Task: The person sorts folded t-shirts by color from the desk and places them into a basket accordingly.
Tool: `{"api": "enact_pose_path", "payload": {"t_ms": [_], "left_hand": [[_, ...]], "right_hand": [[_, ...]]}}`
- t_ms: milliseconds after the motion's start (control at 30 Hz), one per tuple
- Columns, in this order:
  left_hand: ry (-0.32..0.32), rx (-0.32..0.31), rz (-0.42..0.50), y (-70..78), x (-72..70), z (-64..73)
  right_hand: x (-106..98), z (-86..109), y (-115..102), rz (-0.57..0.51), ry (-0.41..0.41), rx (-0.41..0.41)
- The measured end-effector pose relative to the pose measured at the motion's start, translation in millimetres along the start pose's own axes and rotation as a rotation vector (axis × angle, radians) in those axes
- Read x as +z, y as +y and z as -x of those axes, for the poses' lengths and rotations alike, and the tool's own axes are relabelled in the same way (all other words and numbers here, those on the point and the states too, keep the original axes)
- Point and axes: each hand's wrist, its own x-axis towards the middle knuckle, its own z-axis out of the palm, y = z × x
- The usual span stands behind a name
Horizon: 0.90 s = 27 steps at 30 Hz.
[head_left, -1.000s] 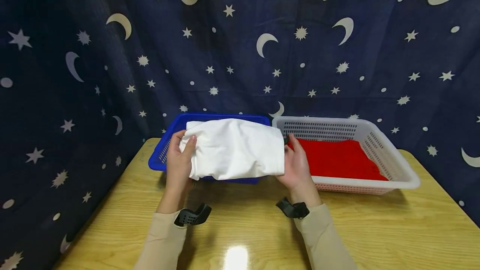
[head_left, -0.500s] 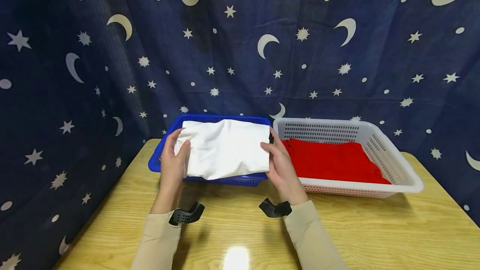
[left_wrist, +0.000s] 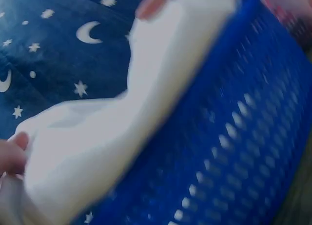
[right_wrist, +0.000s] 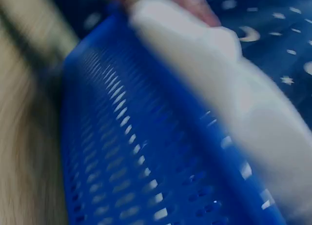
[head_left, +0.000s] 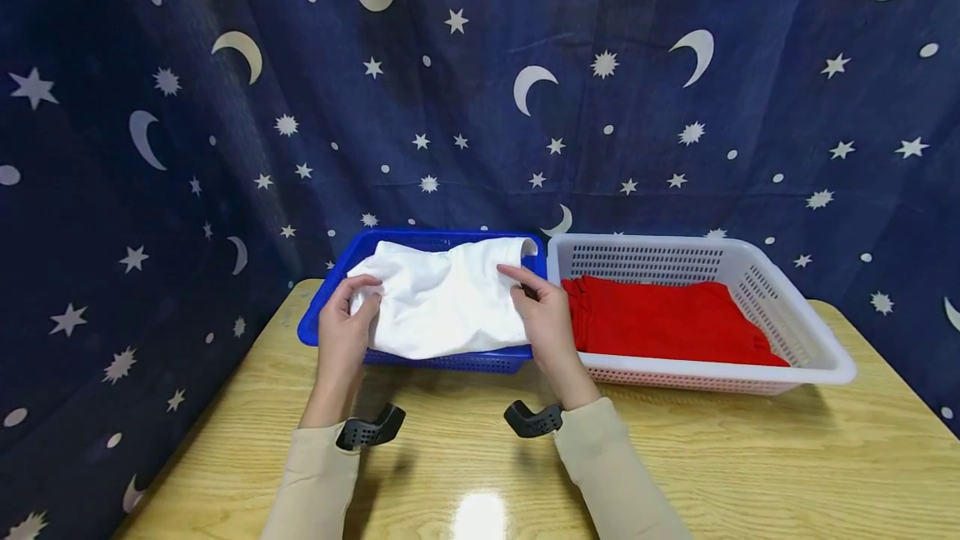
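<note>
A folded white cloth (head_left: 442,298) lies over the blue basket (head_left: 480,362), its lower edge along the front rim. At the cloth's left end, my left hand (head_left: 345,336) pinches it between thumb and forefinger. My right hand (head_left: 549,323) touches the right end, forefinger stretched over the top and thumb apart below it; its other fingers are partly hidden. Behind that hand, the upper right corner of the cloth curls up. In the left wrist view the cloth (left_wrist: 146,83) sags in the middle between the two hands.
A white basket (head_left: 750,375) holding folded red cloth (head_left: 667,319) stands to the right, against the blue basket. Both sit on a wooden table (head_left: 450,457). A dark blue curtain (head_left: 465,65) with moons and stars hangs behind and on the left.
The white cloth has moved left and down onto the blue basket. My right hand has come left with it, and its forefinger now lies on top of the cloth.
</note>
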Motion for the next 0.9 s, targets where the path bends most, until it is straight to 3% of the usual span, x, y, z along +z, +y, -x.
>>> {"api": "enact_pose_path", "payload": {"t_ms": [133,333,567,700,900], "left_hand": [[-0.062,0.016,-0.105,-1.3,-0.4,0.0],[-0.159,0.046,-0.221,-2.1,1.2,-0.9],[-0.202,0.246,-0.6,-7.9,6.4,-4.0],[-0.209,0.257,-0.692,-9.2,7.0,-4.2],[-0.199,0.225,-0.804,-10.3,4.8,-4.0]], "right_hand": [[1.7,-0.7,1.1,0.148,0.057,-0.072],[0.8,-2.6,2.9,0.168,0.061,-0.103],[0.1,-2.3,4.4,0.297,0.031,-0.203],[1.1,-2.1,4.2,0.351,0.015,-0.193],[2.0,-0.8,3.0,0.494,-0.049,-0.143]]}}
